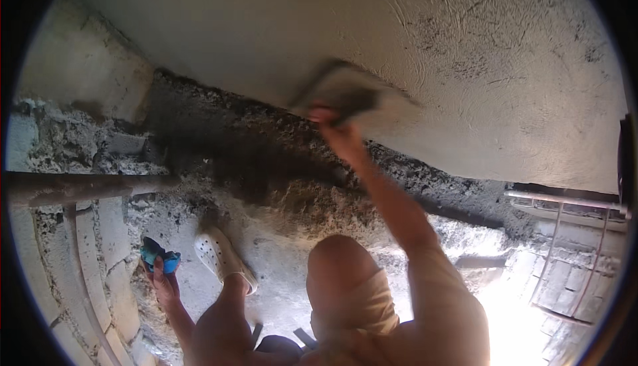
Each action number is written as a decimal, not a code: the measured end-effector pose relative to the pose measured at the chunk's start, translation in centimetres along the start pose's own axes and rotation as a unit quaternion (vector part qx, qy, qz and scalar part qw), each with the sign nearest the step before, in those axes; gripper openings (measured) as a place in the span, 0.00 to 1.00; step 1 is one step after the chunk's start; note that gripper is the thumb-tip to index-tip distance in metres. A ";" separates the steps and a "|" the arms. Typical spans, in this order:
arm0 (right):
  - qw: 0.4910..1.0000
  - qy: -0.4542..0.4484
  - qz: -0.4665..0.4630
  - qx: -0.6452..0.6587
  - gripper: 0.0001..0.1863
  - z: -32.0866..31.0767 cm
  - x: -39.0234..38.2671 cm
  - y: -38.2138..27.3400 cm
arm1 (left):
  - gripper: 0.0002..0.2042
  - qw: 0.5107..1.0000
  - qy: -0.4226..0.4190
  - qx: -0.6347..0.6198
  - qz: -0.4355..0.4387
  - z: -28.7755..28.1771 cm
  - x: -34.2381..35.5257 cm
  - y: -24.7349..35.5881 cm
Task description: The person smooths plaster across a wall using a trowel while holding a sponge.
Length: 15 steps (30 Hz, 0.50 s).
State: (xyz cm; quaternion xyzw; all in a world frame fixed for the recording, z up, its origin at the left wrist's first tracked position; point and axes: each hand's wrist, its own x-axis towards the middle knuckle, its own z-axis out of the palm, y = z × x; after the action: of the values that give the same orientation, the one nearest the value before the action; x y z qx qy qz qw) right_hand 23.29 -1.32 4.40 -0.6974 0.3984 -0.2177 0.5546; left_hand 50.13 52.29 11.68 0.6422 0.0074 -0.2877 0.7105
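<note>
My right hand (332, 126) grips a flat plastering float (359, 97), blurred by motion, against the grey plastered wall (498, 53) in the upper part of the view. The plaster is smooth toward the left and rougher with ridges at upper right. A rough, dark strip (252, 153) runs along the plaster's lower edge, below the float. My left hand (166, 276) holds a crumpled turquoise-blue sponge or cloth (159, 254) low on the left, beside my foot in a white perforated clog (214, 253). My bare knee (342, 266) is at lower centre.
A dark horizontal pipe (80, 186) crosses the left side, with block masonry (109, 253) beside and below it. A metal frame of bars (565, 200) stands at the right beside bright light. A rough concrete surface (272, 266) lies around my foot.
</note>
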 end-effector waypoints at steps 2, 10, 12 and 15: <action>0.991 0.025 -0.115 -0.060 0.13 -4.4 -4.0 -9.6 | 0.24 1.000 0.025 -0.015 -0.005 -0.7 -0.2 -0.2; 0.967 -0.067 -0.185 0.160 0.10 9.4 4.9 -26.9 | 0.28 1.000 0.008 -0.017 -0.018 0.9 0.4 -0.7; 0.939 -0.064 -0.217 0.260 0.12 15.9 10.2 -20.3 | 0.28 1.000 -0.020 0.001 -0.019 1.6 1.5 -1.0; 0.975 0.031 -0.216 0.044 0.16 15.4 7.7 -9.0 | 0.28 1.000 0.011 0.013 -0.012 0.5 0.6 -0.6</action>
State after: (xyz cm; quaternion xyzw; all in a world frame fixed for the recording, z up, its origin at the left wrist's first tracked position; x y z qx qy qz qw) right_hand 42.19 2.38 7.41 -0.7350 0.2453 -0.3708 0.5119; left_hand 50.25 51.58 11.01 0.6544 0.0197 -0.2890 0.6985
